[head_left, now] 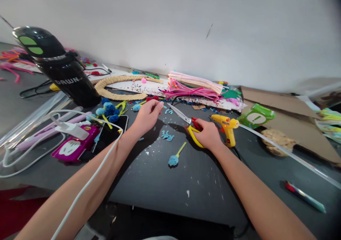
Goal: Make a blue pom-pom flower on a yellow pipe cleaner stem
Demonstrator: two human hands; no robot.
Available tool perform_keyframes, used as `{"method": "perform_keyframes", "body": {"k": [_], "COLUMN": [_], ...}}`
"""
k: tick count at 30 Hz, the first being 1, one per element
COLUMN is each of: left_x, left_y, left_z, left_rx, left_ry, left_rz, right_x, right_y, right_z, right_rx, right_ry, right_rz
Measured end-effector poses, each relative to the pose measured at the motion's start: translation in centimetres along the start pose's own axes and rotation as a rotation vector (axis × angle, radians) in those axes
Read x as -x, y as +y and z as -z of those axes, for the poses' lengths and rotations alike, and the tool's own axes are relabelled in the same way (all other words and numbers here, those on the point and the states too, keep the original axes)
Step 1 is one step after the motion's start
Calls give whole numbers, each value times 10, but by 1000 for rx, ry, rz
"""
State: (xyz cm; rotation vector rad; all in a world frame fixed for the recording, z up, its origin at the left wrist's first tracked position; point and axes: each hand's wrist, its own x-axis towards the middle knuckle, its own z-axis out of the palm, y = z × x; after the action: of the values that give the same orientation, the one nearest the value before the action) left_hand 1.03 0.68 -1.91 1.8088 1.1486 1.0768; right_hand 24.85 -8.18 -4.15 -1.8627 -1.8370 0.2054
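My right hand (207,135) grips the red and yellow handles of a pair of scissors (183,118), whose steel blades point up and left over the dark table (160,176). My left hand (147,115) is pinched closed just left of the blade tips, holding something too small to make out. Blue snippets (167,136) lie between the hands. A blue pom-pom on a yellow stem (174,158) rests nearer me. A yellow glue gun (227,126) stands right beside my right hand.
A black bottle (61,69) stands at the left, with a phone (110,135), a magenta case (76,145) and white cables beside it. Behind lie a woven ring (117,87), pink pipe cleaners (191,87), a green packet (255,117), cardboard (293,126) and a pen (303,195).
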Motion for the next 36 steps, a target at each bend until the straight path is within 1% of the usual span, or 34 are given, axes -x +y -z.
{"method": "perform_keyframes", "body": {"k": [7,15,24,36], "left_x": [3,3,4,5], "left_y": [6,7,7,6], "left_z": [1,-1,-3,-3], "left_rx": [-77,-143,-139,-136], "left_ry": [21,24,11,-8], "left_rz": [-38,-74,-75,-63], "right_x": [1,2,2,-1], "right_y": [-1,-2,-3,1], "right_z": [0,0,-1,-1], "right_rx": [-6,36,85,32], "right_ry": [-10,-11,-17,-30], "right_rz": [10,22,2,25]}}
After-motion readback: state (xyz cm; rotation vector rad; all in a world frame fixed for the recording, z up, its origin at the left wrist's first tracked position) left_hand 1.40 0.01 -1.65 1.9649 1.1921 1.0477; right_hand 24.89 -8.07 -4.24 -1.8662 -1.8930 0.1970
